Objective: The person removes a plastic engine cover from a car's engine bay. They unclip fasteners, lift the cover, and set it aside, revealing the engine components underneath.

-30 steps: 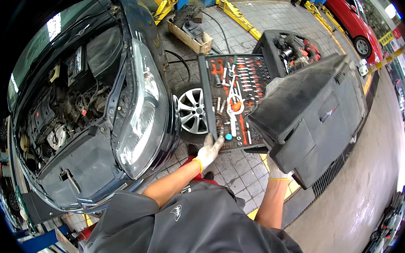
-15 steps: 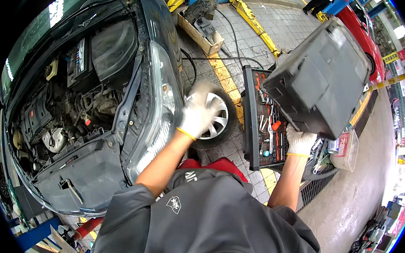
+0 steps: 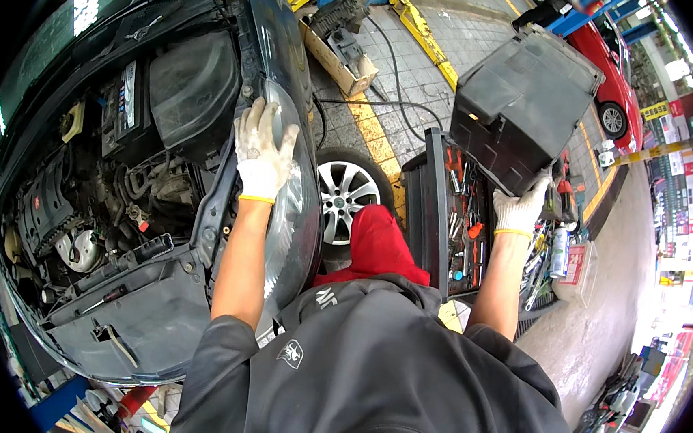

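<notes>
My left hand, in a white glove with a yellow cuff, lies with fingers spread on the upper edge of the dark car's headlight. Under the raised bonnet, the engine bay is exposed beside it. My right hand, gloved alike, grips the lower corner of a large black plastic box; part of its fingers is hidden against the box. Just below the box, an open tool drawer holds several sockets, wrenches and orange-handled tools.
A loose wheel lies between car and drawer. Beyond it are a carton of parts, a black hose and a yellow lift arm. A spray can and a clear bin stand right. A screwdriver rests on the car's front panel.
My left hand has gone from above the wheel leftward onto the headlight edge. The black box sits further left in view and at another tilt, my right hand still at its corner.
</notes>
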{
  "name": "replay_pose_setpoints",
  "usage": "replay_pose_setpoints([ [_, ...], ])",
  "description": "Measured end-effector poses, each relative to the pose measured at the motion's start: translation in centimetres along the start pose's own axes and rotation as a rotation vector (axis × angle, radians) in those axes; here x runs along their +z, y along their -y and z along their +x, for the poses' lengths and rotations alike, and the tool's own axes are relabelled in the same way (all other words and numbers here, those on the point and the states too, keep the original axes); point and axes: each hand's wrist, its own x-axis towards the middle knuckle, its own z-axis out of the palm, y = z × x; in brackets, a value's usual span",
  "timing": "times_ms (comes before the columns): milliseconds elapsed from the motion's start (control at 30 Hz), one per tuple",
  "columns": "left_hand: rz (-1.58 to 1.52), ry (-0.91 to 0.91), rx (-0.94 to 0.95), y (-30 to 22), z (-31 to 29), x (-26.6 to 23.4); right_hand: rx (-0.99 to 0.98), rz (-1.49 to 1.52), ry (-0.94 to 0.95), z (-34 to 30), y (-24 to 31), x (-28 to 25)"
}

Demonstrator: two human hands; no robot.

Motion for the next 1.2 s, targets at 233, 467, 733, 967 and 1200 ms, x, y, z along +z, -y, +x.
replay_pose_setpoints([
  [233, -0.031, 0.013, -0.037, -0.5, 0.2, -0.3, -0.081, -0.050, 0.124, 3.1, -0.1, 4.1],
  [467, -0.076, 0.002, -0.041, 0.1, 0.1, -0.8, -0.071, -0.070, 0.136, 9.0, -3.4, 7.1],
  [733, -0.022, 0.044, -0.078, 0.5, 0.6, -0.7, -0.051, -0.133, 0.105, 18.5, -11.1, 13.1],
  [967, 0.021, 0.216, -0.306, -1.7, 2.8, -0.3, -0.143, -0.485, 0.098, 41.4, -23.9, 16.3],
  [1200, 0.309, 0.302, -0.564, -2.2, 1.8, 1.4, -0.087, -0.833, -0.076, 51.7, -44.2, 22.1],
])
